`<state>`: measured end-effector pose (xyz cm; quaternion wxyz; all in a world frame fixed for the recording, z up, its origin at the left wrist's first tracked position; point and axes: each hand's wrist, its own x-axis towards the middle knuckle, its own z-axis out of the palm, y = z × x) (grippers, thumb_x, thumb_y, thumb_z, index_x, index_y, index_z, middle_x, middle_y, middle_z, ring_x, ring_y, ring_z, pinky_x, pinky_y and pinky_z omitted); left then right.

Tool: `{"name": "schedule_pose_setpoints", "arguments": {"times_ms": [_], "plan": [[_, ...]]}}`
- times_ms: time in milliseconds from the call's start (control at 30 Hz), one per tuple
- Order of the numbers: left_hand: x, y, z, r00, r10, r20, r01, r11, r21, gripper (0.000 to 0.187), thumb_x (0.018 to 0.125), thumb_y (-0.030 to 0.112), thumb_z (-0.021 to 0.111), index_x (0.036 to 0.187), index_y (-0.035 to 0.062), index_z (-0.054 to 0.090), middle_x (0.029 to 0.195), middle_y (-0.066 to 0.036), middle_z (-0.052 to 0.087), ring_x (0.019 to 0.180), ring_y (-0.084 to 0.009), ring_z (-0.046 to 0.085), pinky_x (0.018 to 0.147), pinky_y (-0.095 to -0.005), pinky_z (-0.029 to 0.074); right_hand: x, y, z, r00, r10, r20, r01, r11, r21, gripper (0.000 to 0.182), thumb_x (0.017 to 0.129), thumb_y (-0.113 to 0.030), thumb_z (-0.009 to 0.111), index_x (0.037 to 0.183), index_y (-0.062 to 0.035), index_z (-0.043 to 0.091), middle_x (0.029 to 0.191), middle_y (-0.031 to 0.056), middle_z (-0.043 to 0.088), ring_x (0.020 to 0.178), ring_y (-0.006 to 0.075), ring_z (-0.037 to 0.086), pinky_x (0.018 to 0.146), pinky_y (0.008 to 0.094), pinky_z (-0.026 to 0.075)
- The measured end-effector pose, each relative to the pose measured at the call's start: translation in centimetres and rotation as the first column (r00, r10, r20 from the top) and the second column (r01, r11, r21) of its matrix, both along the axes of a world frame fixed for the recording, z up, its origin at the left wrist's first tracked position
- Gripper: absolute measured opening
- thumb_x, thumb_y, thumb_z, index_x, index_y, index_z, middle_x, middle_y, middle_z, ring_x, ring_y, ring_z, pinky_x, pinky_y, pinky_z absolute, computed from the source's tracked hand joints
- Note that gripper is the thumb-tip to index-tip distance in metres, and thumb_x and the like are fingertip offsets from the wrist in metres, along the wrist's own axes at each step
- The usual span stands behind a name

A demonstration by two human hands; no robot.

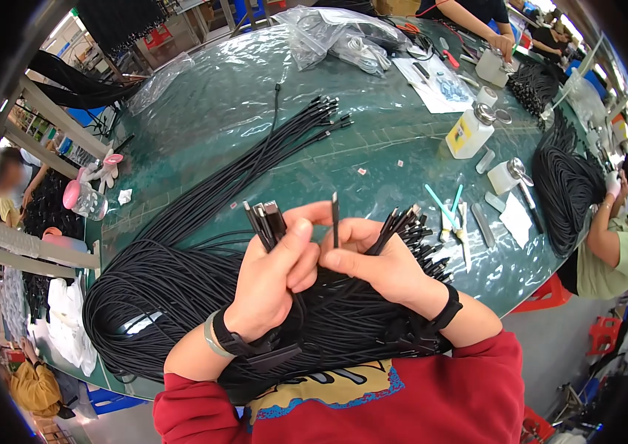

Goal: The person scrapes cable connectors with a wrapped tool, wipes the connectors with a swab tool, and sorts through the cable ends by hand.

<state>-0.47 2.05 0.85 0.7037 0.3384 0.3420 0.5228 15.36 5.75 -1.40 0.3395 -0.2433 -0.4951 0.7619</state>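
My left hand (278,259) is closed round a small bunch of black cable ends (266,222), their plugs pointing up. Its index finger reaches across to a single upright black cable plug (335,218) with a metal tip. My right hand (377,260) pinches that plug low down between thumb and fingers. More cable ends (410,222) fan out just behind the right hand and overlap it in this view. Under both forearms lies a thick coil of black cables (158,288). A straight bundle of cables (254,159) stretches from the coil toward the back of the table.
Right of my hands lie blue-handled scissors (448,211) and a grey blade-like tool (482,225). Bottles (469,133) with metal tops stand beyond. A pink-lidded jar (86,198) stands at left. Co-workers sit around the green table (210,96); another cable bundle (569,185) lies at right.
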Motion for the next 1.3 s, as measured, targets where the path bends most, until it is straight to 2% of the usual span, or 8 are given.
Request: {"name": "schedule_pose_setpoints", "arguments": {"times_ms": [133, 400, 500, 667, 767, 900, 1133, 1300], "plan": [[0.4, 0.5, -0.4, 0.995, -0.076, 0.066, 0.075, 0.997, 0.015, 0.041, 0.089, 0.027, 0.040, 0.119, -0.0019, 0.040, 0.090, -0.008, 0.059, 0.055, -0.0036, 0.040, 0.047, -0.0166, 0.030, -0.1, -0.2, 1.2, 0.999, -0.040, -0.017, 0.038, 0.997, -0.070, 0.008, 0.078, -0.008, 0.061, 0.078, -0.0022, 0.055, 0.068, -0.0027, 0.053, 0.062, 0.0033, 0.049, 0.055, 0.0188, 0.039], [1.9, 0.1, -1.0, 0.992, 0.000, -0.124, 0.006, 0.999, 0.044, 0.047, 0.090, 0.030, 0.037, 0.126, -0.0001, 0.034, 0.111, -0.007, 0.048, 0.074, -0.0054, 0.042, 0.062, -0.0207, 0.037, -0.1, -0.3, 0.2, 0.987, -0.092, 0.129, 0.085, 0.995, 0.061, 0.012, 0.079, -0.010, 0.060, 0.085, 0.0001, 0.058, 0.072, -0.0007, 0.057, 0.064, 0.0041, 0.051, 0.058, 0.0190, 0.041], [1.1, 0.3, -0.8, 0.974, 0.212, -0.074, -0.212, 0.977, 0.011, 0.042, 0.089, 0.026, 0.040, 0.122, 0.0002, 0.038, 0.099, -0.004, 0.053, 0.066, -0.0037, 0.043, 0.054, -0.0187, 0.035, 0.0, -0.3, 0.0, 0.986, -0.123, 0.110, 0.120, 0.992, 0.039, 0.013, 0.078, -0.011, 0.062, 0.084, 0.0000, 0.059, 0.072, -0.0004, 0.058, 0.065, 0.0038, 0.051, 0.058, 0.0186, 0.041], [0.0, 0.5, -0.2, 0.997, 0.052, 0.061, -0.049, 0.998, -0.045, 0.033, 0.086, 0.016, 0.047, 0.114, 0.0000, 0.045, 0.083, 0.000, 0.054, 0.054, -0.0015, 0.040, 0.043, -0.0166, 0.029, 0.2, -0.3, 0.1, 0.988, -0.085, 0.129, 0.082, 0.996, 0.025, 0.014, 0.078, -0.011, 0.062, 0.086, 0.0000, 0.059, 0.073, -0.0004, 0.058, 0.065, 0.0037, 0.051, 0.059, 0.0179, 0.041], [0.7, 0.2, 0.6, 0.959, 0.105, -0.265, -0.126, 0.990, -0.066, 0.026, 0.081, 0.008, 0.053, 0.105, -0.0006, 0.050, 0.071, 0.002, 0.051, 0.045, 0.0001, 0.033, 0.037, -0.0159, 0.020, 0.1, -0.3, 0.1, 0.990, -0.074, 0.122, 0.072, 0.997, 0.023, 0.015, 0.079, -0.011, 0.061, 0.087, 0.0001, 0.059, 0.073, -0.0004, 0.058, 0.066, 0.0036, 0.051, 0.059, 0.0177, 0.040], [0.9, 0.1, 0.8, 0.963, 0.166, -0.213, -0.190, 0.977, -0.096, 0.022, 0.076, 0.004, 0.058, 0.097, -0.0012, 0.053, 0.068, 0.001, 0.051, 0.044, 0.0000, 0.031, 0.036, -0.0165, 0.020, 0.4, 0.0, 0.5, 0.980, 0.064, 0.188, -0.061, 0.998, -0.020, 0.015, 0.079, -0.011, 0.060, 0.088, 0.0006, 0.059, 0.076, 0.0006, 0.060, 0.068, 0.0041, 0.052, 0.062, 0.0181, 0.041], [-0.7, 0.2, 0.0, 0.989, 0.120, -0.087, -0.131, 0.980, -0.147, 0.016, 0.077, 0.012, 0.062, 0.086, 0.0001, 0.056, 0.061, 0.002, 0.049, 0.041, 0.0000, 0.033, 0.035, -0.0161, 0.019, 0.4, -0.3, 1.1, 0.941, 0.199, 0.274, -0.228, 0.971, 0.078, 0.014, 0.080, -0.011, 0.059, 0.086, 0.0013, 0.060, 0.080, 0.0033, 0.061, 0.072, 0.0054, 0.053, 0.066, 0.0191, 0.042], [-0.9, 0.6, 0.1, 0.992, 0.123, 0.039, -0.117, 0.986, -0.118, 0.018, 0.079, 0.016, 0.060, 0.086, -0.0006, 0.056, 0.058, 0.002, 0.049, 0.039, 0.0002, 0.028, 0.035, -0.0165, 0.018, 0.5, -0.2, 0.7, 0.964, 0.173, 0.204, -0.194, 0.977, 0.086, 0.014, 0.080, -0.012, 0.059, 0.085, 0.0011, 0.060, 0.080, 0.0034, 0.061, 0.072, 0.0053, 0.053, 0.065, 0.0189, 0.042]]}}
